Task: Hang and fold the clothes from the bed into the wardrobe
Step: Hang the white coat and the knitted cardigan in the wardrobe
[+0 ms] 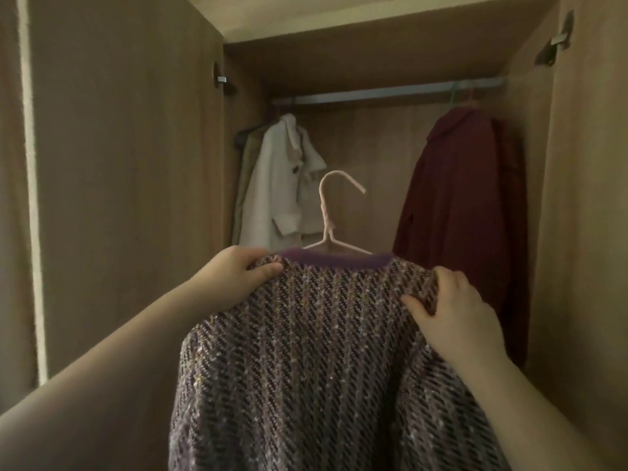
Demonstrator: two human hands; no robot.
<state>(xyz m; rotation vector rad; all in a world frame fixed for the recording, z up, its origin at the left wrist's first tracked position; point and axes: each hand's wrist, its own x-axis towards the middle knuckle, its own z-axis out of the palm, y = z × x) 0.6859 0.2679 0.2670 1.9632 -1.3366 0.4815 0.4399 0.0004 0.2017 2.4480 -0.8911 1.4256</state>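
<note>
Head view: arms outstretched, left hand (234,277) and right hand (455,311) grip the sweater (323,362) by its shoulders, fingers curled.

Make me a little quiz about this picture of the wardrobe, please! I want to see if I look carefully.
1. Fill in the gap: the left hand and the right hand each grip a shoulder of the ____.
2. Pick one. Compared with the rail, the hook of the pink hanger is:
A. hooked over it
B. below it, free in the air
C. above it
3. True or false: a dark red coat hangs near the right end of the rail.

Key:
1. sweater
2. B
3. True
</note>
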